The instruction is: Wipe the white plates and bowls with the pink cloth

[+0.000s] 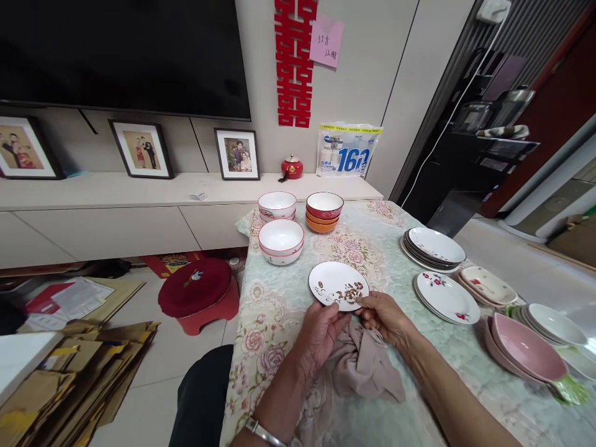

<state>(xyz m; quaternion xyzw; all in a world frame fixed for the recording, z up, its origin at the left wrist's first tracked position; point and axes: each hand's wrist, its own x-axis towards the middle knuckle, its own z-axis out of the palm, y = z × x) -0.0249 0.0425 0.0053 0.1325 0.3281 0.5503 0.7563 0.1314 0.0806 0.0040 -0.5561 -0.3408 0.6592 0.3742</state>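
Note:
A white plate with brown flowers and a dark rim (pixel 338 280) is held between both hands above the table, tilted a little toward me. My left hand (pixel 323 332) grips its near left edge, thumb on top. The near right edge is pinched by my right hand (pixel 379 315). Under and between the hands lies a crumpled grayish-pink cloth (pixel 365 366); whether the right fingers touch it I cannot tell. Beyond the plate stand white bowls with red rims (pixel 280 239) and a stack of red and orange bowls (pixel 322 218).
On the right are a stack of dark-rimmed plates (pixel 435 245), white plates with red flowers (pixel 447 298), rectangular dishes (pixel 488 284), pink bowls (pixel 526 347) and small white bowls (pixel 556 323). A flowered tablecloth (pixel 261 360) covers the table. A red stool (pixel 200 292) stands left.

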